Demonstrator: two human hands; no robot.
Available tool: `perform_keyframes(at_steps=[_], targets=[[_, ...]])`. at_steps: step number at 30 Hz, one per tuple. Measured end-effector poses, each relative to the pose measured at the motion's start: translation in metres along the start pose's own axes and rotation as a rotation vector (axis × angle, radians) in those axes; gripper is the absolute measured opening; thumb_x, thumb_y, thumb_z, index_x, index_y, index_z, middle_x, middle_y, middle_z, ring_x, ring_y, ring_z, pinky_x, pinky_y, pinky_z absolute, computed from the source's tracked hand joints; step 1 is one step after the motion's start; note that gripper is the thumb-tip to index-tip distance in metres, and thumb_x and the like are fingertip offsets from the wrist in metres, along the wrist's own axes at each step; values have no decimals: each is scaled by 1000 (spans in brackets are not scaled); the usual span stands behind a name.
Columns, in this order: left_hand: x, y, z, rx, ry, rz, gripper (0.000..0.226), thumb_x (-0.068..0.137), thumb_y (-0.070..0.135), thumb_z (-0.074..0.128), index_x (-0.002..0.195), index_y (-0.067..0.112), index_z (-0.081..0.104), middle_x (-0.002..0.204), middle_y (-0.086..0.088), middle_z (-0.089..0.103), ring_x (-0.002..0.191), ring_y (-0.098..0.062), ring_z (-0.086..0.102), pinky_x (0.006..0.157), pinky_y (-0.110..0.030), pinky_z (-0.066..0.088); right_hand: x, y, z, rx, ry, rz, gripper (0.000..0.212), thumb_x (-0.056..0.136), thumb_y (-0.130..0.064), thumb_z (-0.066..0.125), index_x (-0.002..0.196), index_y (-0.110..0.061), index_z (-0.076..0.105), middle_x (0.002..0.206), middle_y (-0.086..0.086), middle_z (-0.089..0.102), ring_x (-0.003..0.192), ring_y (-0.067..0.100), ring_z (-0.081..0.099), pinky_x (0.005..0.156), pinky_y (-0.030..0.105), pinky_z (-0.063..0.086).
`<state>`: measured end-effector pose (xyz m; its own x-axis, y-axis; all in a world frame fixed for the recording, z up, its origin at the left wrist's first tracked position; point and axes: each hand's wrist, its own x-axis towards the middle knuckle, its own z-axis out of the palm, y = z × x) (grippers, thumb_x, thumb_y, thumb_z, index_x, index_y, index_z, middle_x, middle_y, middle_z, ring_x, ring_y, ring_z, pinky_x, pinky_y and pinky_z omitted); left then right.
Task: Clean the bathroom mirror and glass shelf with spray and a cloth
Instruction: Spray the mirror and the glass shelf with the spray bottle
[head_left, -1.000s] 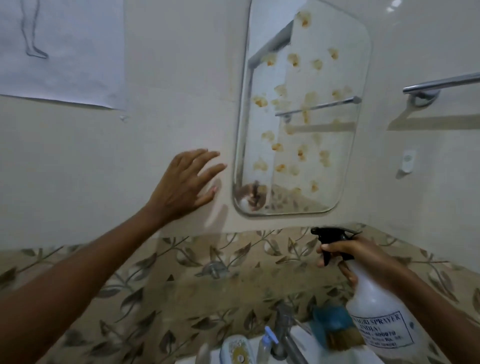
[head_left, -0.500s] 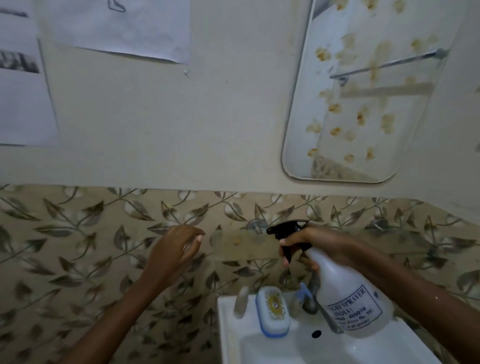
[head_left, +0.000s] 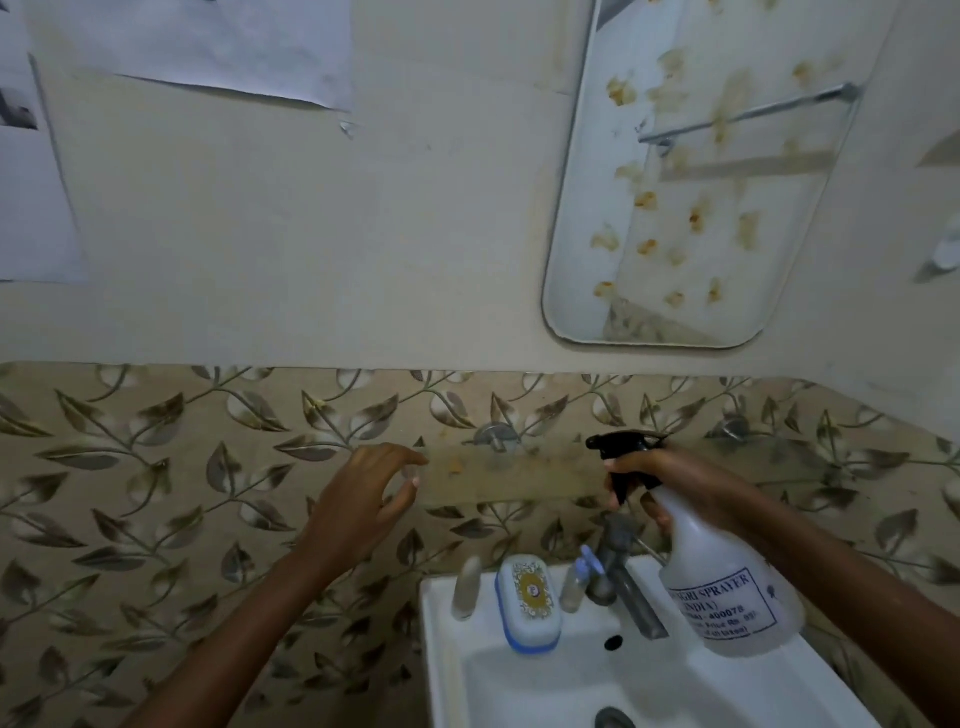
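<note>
Faintly, spray bottle (head_left: 727, 592) reads "SPRAYER" (also "400078").

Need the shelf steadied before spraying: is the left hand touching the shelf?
Cannot tell. Head view: the left hand curls at the left end of the shelf, but the clear glass edge is too faint to show contact or gap.

mirror (head_left: 691, 208): yellow-brown blotches
spray bottle (head_left: 727, 587): translucent white, black trigger head, blue lettering
tiles (head_left: 156, 493): beige, grey-brown leaf pattern
soap box (head_left: 529, 603): white, blue-edged
sink (head_left: 447, 654): white
</note>
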<state>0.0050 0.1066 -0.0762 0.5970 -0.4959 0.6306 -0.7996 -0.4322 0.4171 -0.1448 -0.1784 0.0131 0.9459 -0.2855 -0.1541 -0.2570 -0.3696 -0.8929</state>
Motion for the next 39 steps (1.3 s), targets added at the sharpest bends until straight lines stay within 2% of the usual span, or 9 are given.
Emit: perform_keyframes(at_steps=[5,10,16,22,25,29,34,37,39], targets=[[15,16,20,-33,-56,37,38,83,41,36,102,22,63,102,7,63,100,-13,51,78,-26,39,-11,24,-24,22,135,38,20,93,-11,50,79,1,59,62,14,57,31,8,48,30,18,33],[34,34,39,-15,-60,41,40,80,39,37,103,21,64,103,3,66,102,-19,53,84,-35,41,-21,39,-42,14,135,28,23,93,-15,49,83,0,63,72,17,68,41,15,51,35,21,37],[46,47,54,62,-29,76,36,79,34,39,97,21,67,96,1,69,95,-27,61,82,-41,42,-18,62,-69,56,331,65,24,92,-16,52,81,4,61,66,20,59,29,13,44,29,21,33],[48,44,58,85,10,86,37,78,34,38,97,21,66,95,0,69,95,-27,61,83,-42,42,-23,84,-103,94,408,103,31,91,-18,53,100,11,63,80,26,68,38,21,48,31,23,37],[48,42,59,93,25,93,37,77,35,38,96,21,66,95,-1,69,95,-27,61,81,-41,41,-23,95,-122,117,537,113,31,90,-16,53,107,8,62,67,22,68,50,31,50,31,22,37],[49,42,61,95,45,99,37,77,36,38,96,21,66,95,-2,69,96,-27,61,82,-43,41,-26,103,-138,160,708,130,27,90,-7,52,110,10,58,60,15,54,30,13,48,29,16,31],[48,41,63,104,53,98,38,77,38,38,97,20,65,97,-3,68,97,-27,60,84,-44,39,-30,111,-157,176,770,152,30,90,-7,52,114,11,56,72,21,64,41,17,63,29,19,36],[48,39,64,124,43,94,39,77,38,38,99,20,65,98,-3,68,99,-27,59,85,-43,37,-33,110,-167,190,841,171,31,90,-9,53,112,12,56,59,15,68,36,13,60,29,18,38],[47,39,65,127,42,94,39,77,38,38,98,20,65,98,-2,68,100,-27,59,85,-43,37,-35,109,-171,223,877,163,30,91,-9,52,114,10,55,63,16,64,30,10,56,27,16,36]])
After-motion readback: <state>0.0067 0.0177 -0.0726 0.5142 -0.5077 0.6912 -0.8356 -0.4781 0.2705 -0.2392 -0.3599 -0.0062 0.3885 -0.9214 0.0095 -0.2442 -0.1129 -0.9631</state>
